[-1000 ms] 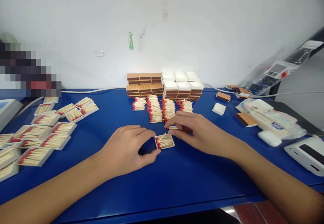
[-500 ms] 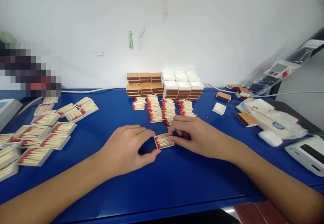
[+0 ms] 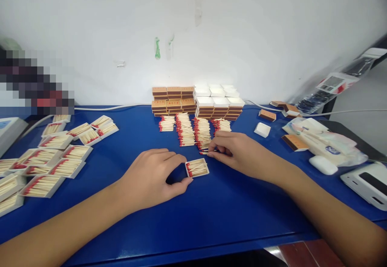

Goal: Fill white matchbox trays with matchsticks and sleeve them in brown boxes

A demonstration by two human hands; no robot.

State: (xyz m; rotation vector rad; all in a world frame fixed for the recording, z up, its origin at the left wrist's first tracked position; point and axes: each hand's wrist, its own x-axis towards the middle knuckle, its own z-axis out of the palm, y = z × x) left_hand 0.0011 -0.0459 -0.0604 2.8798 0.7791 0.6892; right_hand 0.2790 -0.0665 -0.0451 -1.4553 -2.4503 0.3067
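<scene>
A small white matchbox tray (image 3: 197,167) with red-tipped matches lies on the blue table (image 3: 193,214). My left hand (image 3: 151,180) pinches the tray's left end between thumb and fingers. My right hand (image 3: 238,152) sits just beyond and to the right of the tray, fingers curled together on loose matches at the near end of the match rows (image 3: 193,130). Whether it lifts them I cannot tell.
Stacked brown and white matchboxes (image 3: 196,102) stand at the back by the wall. Several filled trays (image 3: 48,158) cover the left side. Loose box sleeves (image 3: 292,142), plastic packets (image 3: 323,142) and white devices (image 3: 367,182) lie at the right. A cable runs along the wall.
My right hand has drawn back from the tray toward the rows of loose matches. My left hand and the tray have stayed put.
</scene>
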